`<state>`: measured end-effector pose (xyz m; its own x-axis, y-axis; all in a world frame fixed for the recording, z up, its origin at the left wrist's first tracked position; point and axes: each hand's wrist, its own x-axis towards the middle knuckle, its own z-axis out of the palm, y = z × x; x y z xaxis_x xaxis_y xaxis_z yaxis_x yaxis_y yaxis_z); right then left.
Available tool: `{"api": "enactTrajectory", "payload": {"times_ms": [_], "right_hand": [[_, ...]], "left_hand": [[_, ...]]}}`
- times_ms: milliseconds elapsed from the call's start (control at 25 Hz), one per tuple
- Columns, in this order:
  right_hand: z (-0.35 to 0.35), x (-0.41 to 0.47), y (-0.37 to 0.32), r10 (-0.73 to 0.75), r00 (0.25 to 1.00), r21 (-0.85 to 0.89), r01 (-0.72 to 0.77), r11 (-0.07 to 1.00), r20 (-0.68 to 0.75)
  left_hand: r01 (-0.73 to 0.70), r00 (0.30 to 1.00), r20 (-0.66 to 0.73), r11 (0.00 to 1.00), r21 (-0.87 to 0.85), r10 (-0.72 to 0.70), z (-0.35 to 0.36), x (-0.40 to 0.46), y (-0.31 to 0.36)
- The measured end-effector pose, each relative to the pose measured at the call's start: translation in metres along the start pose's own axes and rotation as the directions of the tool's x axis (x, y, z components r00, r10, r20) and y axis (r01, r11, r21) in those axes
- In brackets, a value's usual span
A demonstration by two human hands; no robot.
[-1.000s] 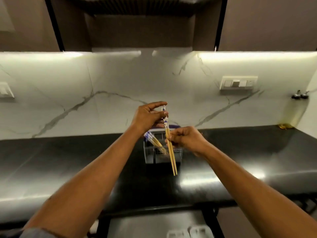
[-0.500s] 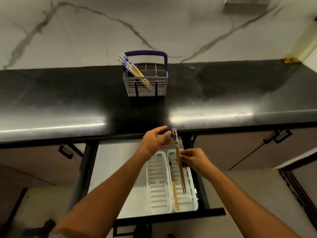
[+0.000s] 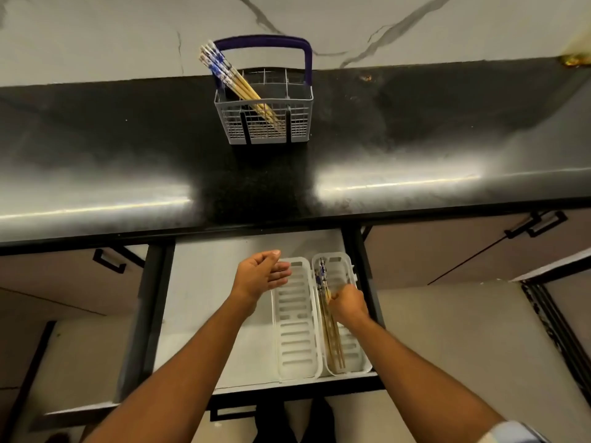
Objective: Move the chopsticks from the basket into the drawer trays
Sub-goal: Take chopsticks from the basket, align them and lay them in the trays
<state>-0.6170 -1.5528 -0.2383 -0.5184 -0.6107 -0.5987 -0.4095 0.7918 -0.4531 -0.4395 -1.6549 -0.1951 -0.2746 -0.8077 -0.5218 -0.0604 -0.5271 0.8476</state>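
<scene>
A grey cutlery basket (image 3: 299, 131) with a purple handle stands on the black counter, with several wooden chopsticks (image 3: 233, 79) leaning in its left side. Below, an open drawer (image 3: 204, 302) holds two white slotted trays side by side, the left tray (image 3: 295, 340) bare. In the right tray (image 3: 353, 350) lie several chopsticks (image 3: 332, 343). My right hand (image 3: 347, 303) is down in that tray, its fingers curled round the chopsticks near their patterned ends. My left hand (image 3: 260, 274) hovers over the left tray's far end, fingers relaxed, holding nothing.
The black counter (image 3: 415, 155) runs across the view, its front edge overhanging the drawer's back. Closed cabinet fronts with black handles (image 3: 534, 225) flank the drawer on both sides. A marble wall (image 3: 128, 33) stands behind the basket.
My right hand has lowered the chopsticks into the right tray. My left hand let go of their top ends and drew off to the left. The view has tilted further down since one second ago.
</scene>
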Motion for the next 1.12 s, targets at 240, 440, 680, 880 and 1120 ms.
{"api": "enactTrajectory", "payload": {"times_ms": [240, 440, 680, 880, 1120], "right_hand": [[0.017, 0.007, 0.000, 0.014, 1.000, -0.137, -0.014, 0.991, -0.001], [0.021, 0.010, 0.001, 0.019, 1.000, -0.230, -0.018, 0.973, 0.003], [0.021, 0.004, 0.000, 0.018, 0.997, -0.252, -0.036, 0.967, -0.075], [0.024, 0.001, 0.003, -0.003, 0.997, -0.265, -0.017, 0.964, -0.073], [0.029, 0.000, 0.009, -0.013, 0.996, -0.283, -0.012, 0.959, -0.085]], "left_hand": [[0.042, 0.999, 0.017, 0.998, -0.047, -0.041, -0.010, 0.018, -0.005], [0.066, 0.998, 0.022, 0.995, -0.076, -0.065, -0.013, 0.027, -0.008], [0.046, 0.998, 0.044, 0.996, -0.073, -0.043, -0.014, 0.030, -0.007], [0.042, 0.998, 0.042, 0.996, -0.083, -0.039, -0.019, 0.029, -0.007], [0.032, 0.999, 0.037, 0.996, -0.080, -0.029, -0.018, 0.025, -0.006]]}}
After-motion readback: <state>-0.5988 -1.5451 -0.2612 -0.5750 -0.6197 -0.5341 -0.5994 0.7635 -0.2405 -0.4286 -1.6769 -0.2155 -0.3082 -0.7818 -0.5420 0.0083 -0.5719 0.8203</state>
